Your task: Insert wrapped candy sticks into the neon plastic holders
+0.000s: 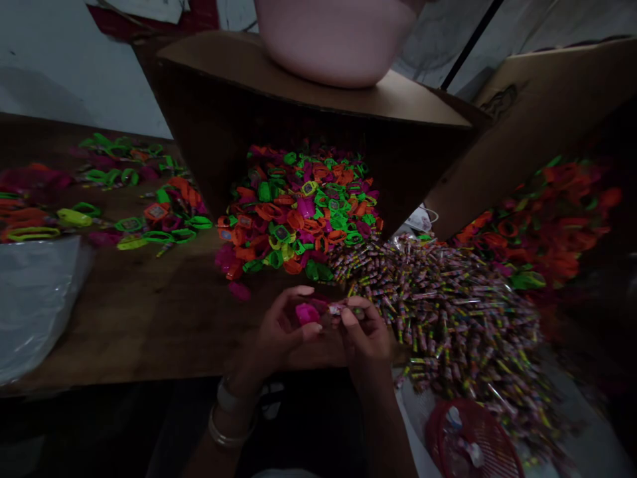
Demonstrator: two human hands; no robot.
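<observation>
Far to the left of the hands, a clear bag [34,299] is being rested on the table [149,325]. A pink toy piece [307,313] is being pinched by the left hand [281,332], between the thumb and the curled fingers. A small wrapped stick [337,308] is being pressed up to it by the fingertips of the right hand [367,335]. So both hands are being closed on something small, and they are touching in the middle. Just past the hands, a heap of bright plastic pieces [298,212] is being spilled from a box. A heap of wrapped sticks [448,299] is being stored just right of the right hand.

It looks as if the stick is being fitted to the pink piece. This is likely done best while the piece is being held steady and the stick is being guided in gently, because both are being half hidden by fingers.
</observation>
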